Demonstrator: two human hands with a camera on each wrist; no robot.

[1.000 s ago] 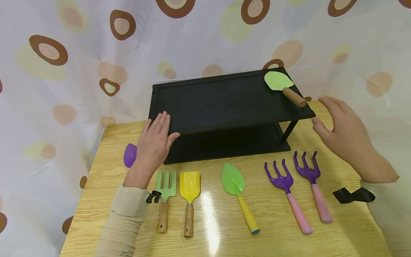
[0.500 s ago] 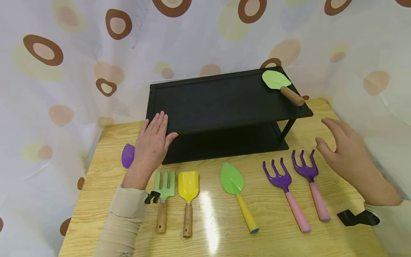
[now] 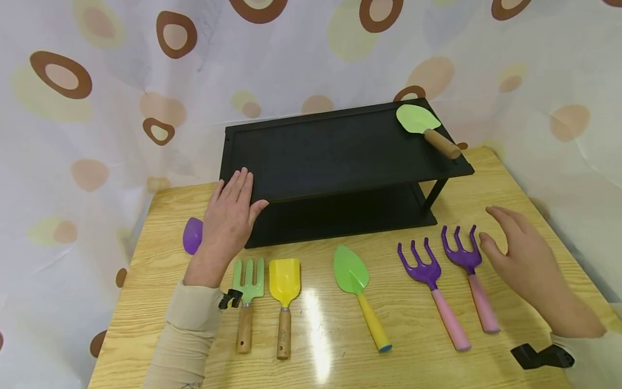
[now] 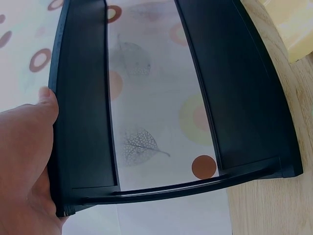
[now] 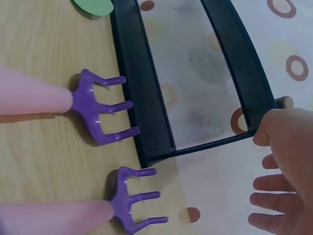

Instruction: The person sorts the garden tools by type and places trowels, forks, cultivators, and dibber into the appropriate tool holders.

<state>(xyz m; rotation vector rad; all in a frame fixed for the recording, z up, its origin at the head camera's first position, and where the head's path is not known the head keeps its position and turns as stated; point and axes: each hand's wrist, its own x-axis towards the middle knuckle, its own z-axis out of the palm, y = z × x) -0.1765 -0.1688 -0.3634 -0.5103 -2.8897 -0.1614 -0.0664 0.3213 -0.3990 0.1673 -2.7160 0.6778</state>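
Head view: the left hand (image 3: 227,221) lies on the front left corner of the black two-tier shelf (image 3: 330,154), fingers straight and side by side, thumb spread away at the front edge. The right hand (image 3: 527,259) hangs just right of two purple-and-pink hand rakes (image 3: 430,281) — fingers loosely bent, thumb apart from them. The shelf stands on the table (image 3: 413,367), behind the rakes, a green-and-yellow trowel (image 3: 360,296), a yellow shovel (image 3: 285,283) and a green hand fork (image 3: 250,286). Up on its right end rests a wooden-handled trowel (image 3: 419,120).
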